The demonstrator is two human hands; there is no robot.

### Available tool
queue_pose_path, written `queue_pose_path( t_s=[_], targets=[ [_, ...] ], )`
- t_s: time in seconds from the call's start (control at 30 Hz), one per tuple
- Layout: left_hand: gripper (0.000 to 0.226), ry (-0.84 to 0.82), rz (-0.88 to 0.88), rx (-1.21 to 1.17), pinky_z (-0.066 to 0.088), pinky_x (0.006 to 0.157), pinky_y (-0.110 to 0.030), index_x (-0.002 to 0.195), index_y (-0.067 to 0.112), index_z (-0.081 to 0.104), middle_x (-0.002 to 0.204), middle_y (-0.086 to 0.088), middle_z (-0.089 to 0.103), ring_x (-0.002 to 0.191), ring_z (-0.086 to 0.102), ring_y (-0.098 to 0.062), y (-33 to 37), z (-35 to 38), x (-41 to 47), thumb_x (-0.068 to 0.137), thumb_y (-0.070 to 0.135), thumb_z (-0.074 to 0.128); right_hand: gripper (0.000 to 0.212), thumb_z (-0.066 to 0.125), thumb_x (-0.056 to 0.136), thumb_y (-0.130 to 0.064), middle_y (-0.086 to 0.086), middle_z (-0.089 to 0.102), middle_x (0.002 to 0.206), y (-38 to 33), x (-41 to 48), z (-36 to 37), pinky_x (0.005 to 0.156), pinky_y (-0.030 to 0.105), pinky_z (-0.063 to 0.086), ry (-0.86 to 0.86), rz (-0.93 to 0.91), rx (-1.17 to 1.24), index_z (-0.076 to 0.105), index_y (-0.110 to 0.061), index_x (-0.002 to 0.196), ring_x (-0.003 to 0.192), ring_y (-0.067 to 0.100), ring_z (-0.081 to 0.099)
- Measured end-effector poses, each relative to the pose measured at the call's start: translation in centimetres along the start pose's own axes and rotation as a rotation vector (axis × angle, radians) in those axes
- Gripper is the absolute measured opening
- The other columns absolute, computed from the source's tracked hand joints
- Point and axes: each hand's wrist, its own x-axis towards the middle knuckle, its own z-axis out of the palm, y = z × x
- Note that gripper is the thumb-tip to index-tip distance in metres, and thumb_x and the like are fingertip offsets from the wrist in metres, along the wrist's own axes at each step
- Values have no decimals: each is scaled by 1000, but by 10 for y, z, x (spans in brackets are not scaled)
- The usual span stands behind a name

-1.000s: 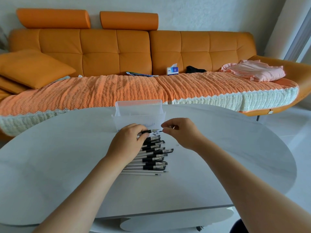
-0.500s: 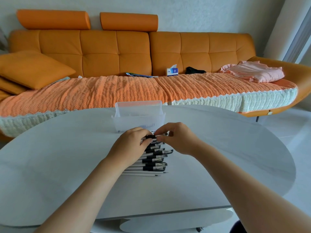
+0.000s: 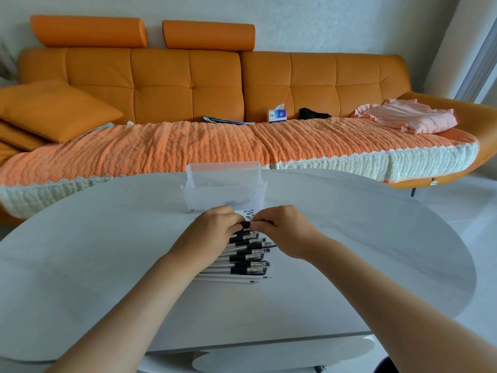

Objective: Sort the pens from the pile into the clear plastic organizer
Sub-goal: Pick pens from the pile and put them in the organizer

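Head view: nearest me, two bare forearms reach forward over the white desk [image 3: 107,265]. Between them I see the pile of pens [image 3: 247,261], white barrels with black sleeves, lying side by side across the desk with their tips to the right. At the far end of that pile the left hand [image 3: 212,230] and the right hand [image 3: 285,232] meet, fingertips almost touching. Each grip is drawn in tight, with curled fingers pinching the same pen [image 3: 246,224]. Only a short black stretch of it shows between them. Just beyond the hands a few small dark specks [image 3: 248,212] lie on the desk, and I cannot tell what they are. Close behind them the clear organizer [image 3: 223,195] stands upright near the desk's far edge. I cannot make out its contents through the ribbed wall. Past the desk runs an orange sofa [image 3: 188,84] under an orange knitted throw [image 3: 188,146], with a cushion [image 3: 53,109] at the left, a tissue box [image 3: 277,115] in the middle and a pink garment [image 3: 408,117] at the right.
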Motion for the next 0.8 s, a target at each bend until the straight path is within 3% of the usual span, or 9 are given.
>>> queue_pose_path(
  t_s=[0.1, 0.23, 0.33, 0.4, 0.47, 0.57, 0.67, 0.8],
  targets=[
    [6, -2, 63, 49, 47, 62, -43, 88, 8, 70, 75, -1, 52, 72, 52, -18, -3, 3, -3, 90, 11, 65, 25, 62, 96, -25, -7, 44, 55, -1, -3, -2, 50, 21, 31, -33, 80, 125, 72, -7, 81, 49, 6, 34],
    [12, -53, 13, 59, 48, 69, -40, 97, 17, 70, 84, 4, 59, 81, 56, -16, -1, 4, -5, 93, 25, 61, 25, 62, 95, -26, -8, 48, 57, -2, -4, -3, 54, 21, 36, -114, 131, 90, 68, -18, 73, 52, 7, 40],
    [14, -19, -7, 158, 45, 68, -31, 103, 29, 68, 93, 12, 66, 87, 60, -13, -3, -6, -4, 93, 34, 60, 25, 61, 96, -28, -11, 46, 52, -3, -2, -2, 49, 17, 34, -59, 183, 116, 70, -16, 76, 47, 4, 38],
    [15, 0, -60, 188, 40, 69, -27, 105, 29, 67, 101, 15, 67, 92, 61, -11, -9, -14, -3, 94, 34, 58, 21, 61, 96, -30, -14, 54, 61, -4, 1, -3, 52, 13, 35, 10, 195, 87, 74, -17, 87, 51, 2, 44],
    [15, -36, -140, 139, 41, 71, -26, 104, 27, 66, 102, 15, 65, 93, 59, -10, -16, -20, -3, 96, 33, 55, 15, 61, 96, -31, -16, 60, 84, -5, 2, -2, 64, 14, 37, 58, 166, 27, 75, -26, 96, 68, -2, 53],
    [15, -67, -157, 90, 45, 74, -26, 101, 24, 67, 97, 13, 63, 90, 58, -9, -20, -22, -2, 96, 33, 55, 27, 57, 99, -24, -10, 60, 102, -11, 2, 4, 76, 21, 44, 70, 18, -100, 67, -27, 124, 86, 5, 58],
    [14, -50, -135, 79, 44, 72, -26, 102, 24, 68, 95, 11, 63, 90, 58, -11, -24, -24, -1, 96, 30, 57, 29, 53, 100, -12, -5, 63, 111, -18, 4, 13, 83, 23, 48, 94, -139, -180, 67, -20, 124, 94, 12, 60],
    [26, 71, -85, 198, 44, 86, -31, 116, 25, 65, 112, 11, 63, 107, 52, -14, -39, -34, -1, 91, 32, 64, 28, 52, 100, -9, -6, 63, 108, -18, 15, 13, 76, 13, 44, 146, -118, -166, 70, -19, 118, 90, 11, 60]
  ],
)
